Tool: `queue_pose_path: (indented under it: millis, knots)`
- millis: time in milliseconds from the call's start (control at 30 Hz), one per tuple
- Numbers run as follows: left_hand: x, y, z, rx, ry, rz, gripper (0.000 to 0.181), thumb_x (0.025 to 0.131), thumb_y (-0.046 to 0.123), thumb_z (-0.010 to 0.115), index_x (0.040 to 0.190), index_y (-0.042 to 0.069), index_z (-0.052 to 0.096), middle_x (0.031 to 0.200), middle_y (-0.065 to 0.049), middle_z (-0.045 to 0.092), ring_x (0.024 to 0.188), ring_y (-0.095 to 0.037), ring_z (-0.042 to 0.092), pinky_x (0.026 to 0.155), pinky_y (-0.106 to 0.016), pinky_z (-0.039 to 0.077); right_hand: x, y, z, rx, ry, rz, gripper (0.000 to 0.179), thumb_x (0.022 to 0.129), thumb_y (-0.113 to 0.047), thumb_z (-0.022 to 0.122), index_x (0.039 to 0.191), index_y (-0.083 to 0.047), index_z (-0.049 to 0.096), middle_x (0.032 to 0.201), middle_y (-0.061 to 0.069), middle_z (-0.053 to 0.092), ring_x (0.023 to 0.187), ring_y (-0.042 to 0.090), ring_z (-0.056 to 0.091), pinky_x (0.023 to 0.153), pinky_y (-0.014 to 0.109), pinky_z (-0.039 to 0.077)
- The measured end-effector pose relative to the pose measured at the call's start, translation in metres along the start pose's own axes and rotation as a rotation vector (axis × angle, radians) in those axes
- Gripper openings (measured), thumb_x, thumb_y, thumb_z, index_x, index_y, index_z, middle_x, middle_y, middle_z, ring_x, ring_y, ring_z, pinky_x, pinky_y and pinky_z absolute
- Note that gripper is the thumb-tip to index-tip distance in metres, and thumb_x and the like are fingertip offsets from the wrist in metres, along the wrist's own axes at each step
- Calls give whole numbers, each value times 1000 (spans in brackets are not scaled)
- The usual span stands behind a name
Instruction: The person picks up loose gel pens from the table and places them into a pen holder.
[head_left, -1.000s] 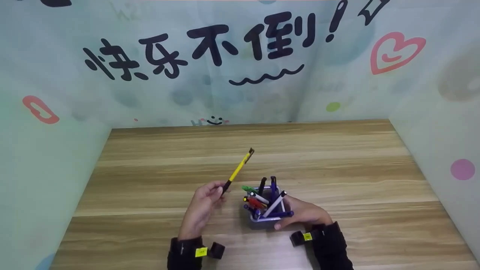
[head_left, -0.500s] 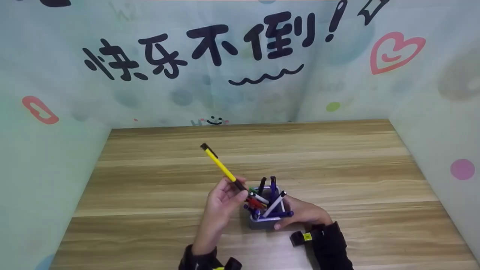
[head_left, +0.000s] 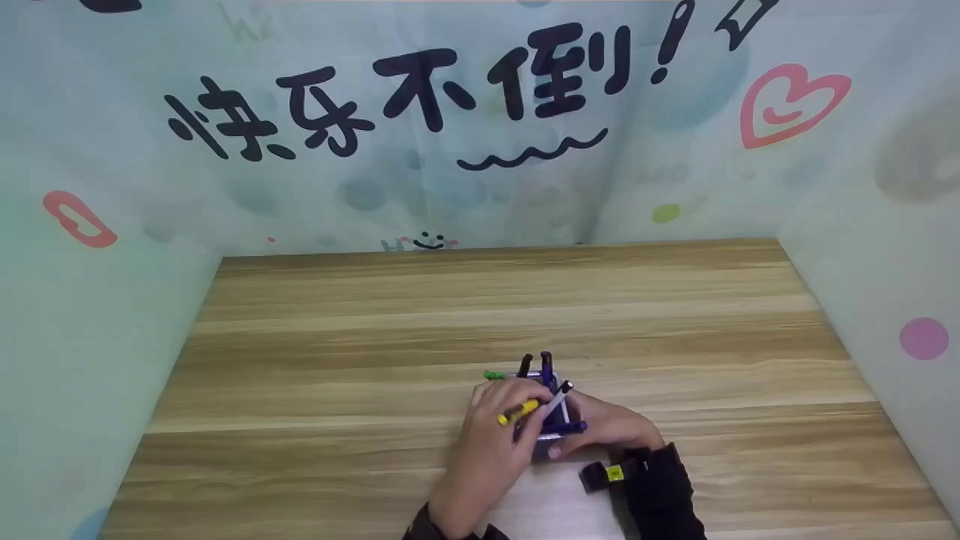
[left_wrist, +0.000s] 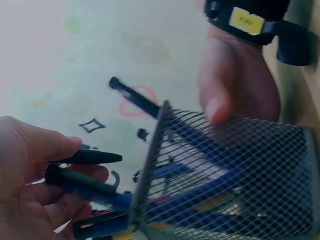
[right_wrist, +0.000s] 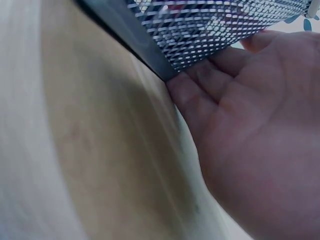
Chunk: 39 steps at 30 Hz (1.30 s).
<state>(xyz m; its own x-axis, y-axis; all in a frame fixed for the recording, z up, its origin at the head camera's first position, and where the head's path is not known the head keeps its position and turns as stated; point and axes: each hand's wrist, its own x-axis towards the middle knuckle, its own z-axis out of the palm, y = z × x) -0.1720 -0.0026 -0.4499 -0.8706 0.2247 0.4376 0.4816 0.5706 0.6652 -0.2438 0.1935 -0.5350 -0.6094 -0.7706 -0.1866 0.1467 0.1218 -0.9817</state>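
Note:
My left hand [head_left: 487,442] pinches a yellow pen [head_left: 519,412] right over the pen holder, its yellow end up. In the left wrist view the black tip of the pen [left_wrist: 97,158] pokes out from between thumb and fingers, outside the rim. The grey metal mesh pen holder [left_wrist: 280,150] stands with several pens in it, among them a blue pen [head_left: 546,367], a white pen [head_left: 559,399] and a black one. My right hand [head_left: 615,424] grips the holder from its right side, fingers against the mesh and low by the base in the right wrist view.
A wood-grain table [head_left: 322,352] lies under everything. A pale printed backdrop [head_left: 360,195] with black lettering rises along its back edge, and pale panels flank both sides. Wrist cameras on dark cuffs sit near both hands, the right one [head_left: 604,475] close in front of the holder.
My left hand has moved right to above the holder and turned over, swinging the yellow pen from tilted up and away to pointing down. The right hand and holder have stayed put.

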Motion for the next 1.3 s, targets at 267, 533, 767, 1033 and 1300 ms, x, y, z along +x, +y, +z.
queue_pose_path:
  millis: [267,533,767,1033,1300]
  knots:
    - [-1,-2,11,183,-24,116,12,87,18,62,98,18,62,103,6,64,101,-10,59,98,-37,34,0,1,-1,-50,17,-23,74,72,-5,77,135,-2,37,128,10,53,114,19,51,100,23,39]
    - [-2,-2,9,266,-67,159,11,89,20,59,99,19,63,100,7,65,100,-9,59,98,-38,34,1,0,-2,-48,0,-36,71,73,-8,78,132,-2,39,124,9,55,109,17,54,97,24,41]
    - [-2,-4,10,240,-18,191,6,89,20,58,89,17,63,92,8,64,94,-8,59,97,-37,36,2,2,-2,-47,-11,-60,73,72,-10,79,133,-5,39,122,8,56,108,17,53,98,24,41]
    - [-2,-4,9,210,1,167,11,90,29,59,88,18,61,88,10,64,88,-6,60,96,-35,37,2,2,-2,-47,-8,-48,75,72,-9,78,136,-6,38,124,9,55,111,20,52,100,24,39]
    - [-2,-4,5,59,13,66,31,86,40,61,104,14,60,91,5,66,84,-3,61,95,-36,39,2,1,0,-63,13,-27,75,72,-6,77,135,-8,38,124,7,54,113,19,50,101,23,36]
